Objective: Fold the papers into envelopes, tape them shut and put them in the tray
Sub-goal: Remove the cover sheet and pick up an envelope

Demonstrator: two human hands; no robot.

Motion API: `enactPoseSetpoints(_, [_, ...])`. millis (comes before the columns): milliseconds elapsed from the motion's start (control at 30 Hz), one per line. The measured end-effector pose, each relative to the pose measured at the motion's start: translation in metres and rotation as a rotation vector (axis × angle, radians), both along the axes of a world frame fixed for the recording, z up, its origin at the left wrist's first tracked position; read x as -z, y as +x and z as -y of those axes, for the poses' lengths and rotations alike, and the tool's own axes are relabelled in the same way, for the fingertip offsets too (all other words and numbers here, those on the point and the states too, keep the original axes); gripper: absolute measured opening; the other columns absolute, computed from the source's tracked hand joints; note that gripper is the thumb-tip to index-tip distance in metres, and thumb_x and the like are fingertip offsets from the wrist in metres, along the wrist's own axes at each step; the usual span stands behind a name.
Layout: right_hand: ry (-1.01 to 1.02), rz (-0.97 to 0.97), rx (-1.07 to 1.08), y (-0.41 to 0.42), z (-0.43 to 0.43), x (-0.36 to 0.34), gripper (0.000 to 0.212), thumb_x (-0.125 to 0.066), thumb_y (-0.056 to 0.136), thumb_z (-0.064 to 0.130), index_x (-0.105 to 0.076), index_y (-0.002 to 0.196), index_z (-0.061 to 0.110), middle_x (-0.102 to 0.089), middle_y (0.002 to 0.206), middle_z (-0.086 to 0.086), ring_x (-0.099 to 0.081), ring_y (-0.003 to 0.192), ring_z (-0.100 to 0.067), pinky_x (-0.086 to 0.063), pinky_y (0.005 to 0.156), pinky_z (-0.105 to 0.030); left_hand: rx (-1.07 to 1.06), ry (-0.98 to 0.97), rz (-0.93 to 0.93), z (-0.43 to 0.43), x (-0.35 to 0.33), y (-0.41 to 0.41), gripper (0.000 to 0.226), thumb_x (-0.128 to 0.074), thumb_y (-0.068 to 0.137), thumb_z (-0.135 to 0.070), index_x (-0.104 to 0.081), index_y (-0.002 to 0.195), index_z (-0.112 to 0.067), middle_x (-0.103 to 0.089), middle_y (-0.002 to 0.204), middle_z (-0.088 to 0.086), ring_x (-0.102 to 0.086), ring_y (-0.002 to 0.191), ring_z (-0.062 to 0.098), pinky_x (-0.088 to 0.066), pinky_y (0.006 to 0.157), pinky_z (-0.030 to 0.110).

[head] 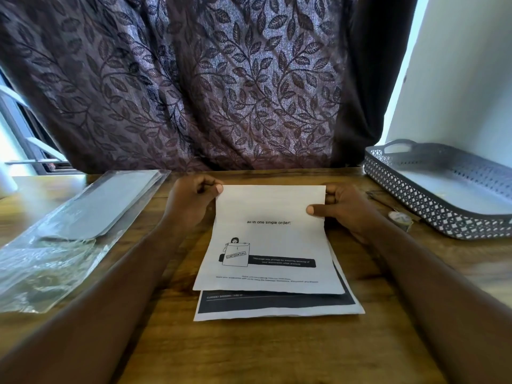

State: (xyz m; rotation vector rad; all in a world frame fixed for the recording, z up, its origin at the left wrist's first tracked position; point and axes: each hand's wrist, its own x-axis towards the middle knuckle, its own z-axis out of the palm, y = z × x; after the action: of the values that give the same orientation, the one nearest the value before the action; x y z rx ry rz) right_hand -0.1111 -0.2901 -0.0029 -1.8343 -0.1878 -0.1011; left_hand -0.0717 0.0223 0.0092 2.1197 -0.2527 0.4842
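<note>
Item: white printed paper sheet (pixel 270 245), centre of the brown wooden table (pixel 277 350), its far edge lifted and its near edge trailing on a second sheet with a black printed band (pixel 277 303) lying flat beneath; the raised hold probably served to bring the far edge over for a first fold. Left hand (pixel 191 200) closed on the far-left corner, thumb on top; right hand (pixel 342 207) closed on the far-right corner, thumb pressed across the face, presumably so both corners travelled level. Right of the sheet, near the right wrist: a small tape roll (pixel 399 217), within reach for sealing. Far right: grey perforated plastic tray (pixel 415 200) with handle, holding no envelope that could be made out. Left: clear plastic sleeve of grey sheets (pixel 91 212), apart from the work. Behind: leaf-patterned purple curtain (pixel 207 79).
</note>
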Motion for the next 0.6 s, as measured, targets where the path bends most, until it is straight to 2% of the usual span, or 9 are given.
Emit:
enactPoseSetpoints(100, [0.033, 0.017, 0.014, -0.002, -0.001, -0.001, 0.031, -0.075, 0.083, 0.002, -0.071, 0.114, 0.008, -0.078, 0.105, -0.005, -0.075, 0.097, -0.019, -0.061, 0.085, -0.032, 0.042, -0.113, -0.018, 0.003, -0.002, -0.003, 0.009, -0.068, 0.093, -0.018, -0.073, 0.099, -0.014, -0.075, 0.091, 0.000, -0.072, 0.082, 0.020, -0.060, 0.073, 0.032])
enactPoseSetpoints(200, [0.138, 0.056, 0.064, -0.003, -0.004, -0.003, 0.025, -0.071, 0.087, 0.001, -0.072, 0.110, 0.009, -0.078, 0.105, -0.007, -0.075, 0.096, -0.023, -0.061, 0.083, -0.035, 0.194, -0.274, -0.121, 0.009, -0.002, -0.006, 0.020, -0.066, 0.093, -0.014, -0.067, 0.112, -0.009, -0.074, 0.099, 0.005, -0.071, 0.092, 0.018, -0.059, 0.076, 0.023])
enactPoseSetpoints(300, [0.239, 0.087, 0.119, -0.002, -0.004, -0.006, 0.025, -0.068, 0.089, 0.000, -0.070, 0.114, 0.004, -0.077, 0.105, -0.009, -0.075, 0.096, -0.025, -0.062, 0.082, -0.039, 0.341, -0.284, -0.248, 0.011, 0.005, -0.006, 0.025, -0.066, 0.093, -0.012, -0.065, 0.118, -0.012, -0.075, 0.110, 0.004, -0.073, 0.101, 0.021, -0.060, 0.086, 0.038])
enactPoseSetpoints(433, [0.333, 0.120, 0.173, -0.001, -0.002, -0.010, 0.025, -0.065, 0.091, -0.001, -0.069, 0.115, 0.006, -0.078, 0.102, -0.004, -0.075, 0.094, -0.022, -0.062, 0.075, -0.032, 0.354, -0.283, -0.317, 0.014, 0.009, -0.009, 0.026, -0.063, 0.095, -0.012, -0.063, 0.122, -0.010, -0.077, 0.107, 0.003, -0.075, 0.096, 0.021, -0.059, 0.086, 0.042])
enactPoseSetpoints(600, [0.361, 0.028, 0.099, 0.001, -0.002, -0.007, 0.037, -0.069, 0.085, -0.005, -0.065, 0.120, 0.006, -0.075, 0.112, -0.011, -0.073, 0.104, -0.029, -0.059, 0.087, -0.046, 0.333, -0.359, -0.328, 0.015, 0.010, -0.004, 0.018, -0.059, 0.099, -0.013, -0.064, 0.115, -0.017, -0.075, 0.111, 0.008, -0.074, 0.096, 0.026, -0.058, 0.087, 0.048])
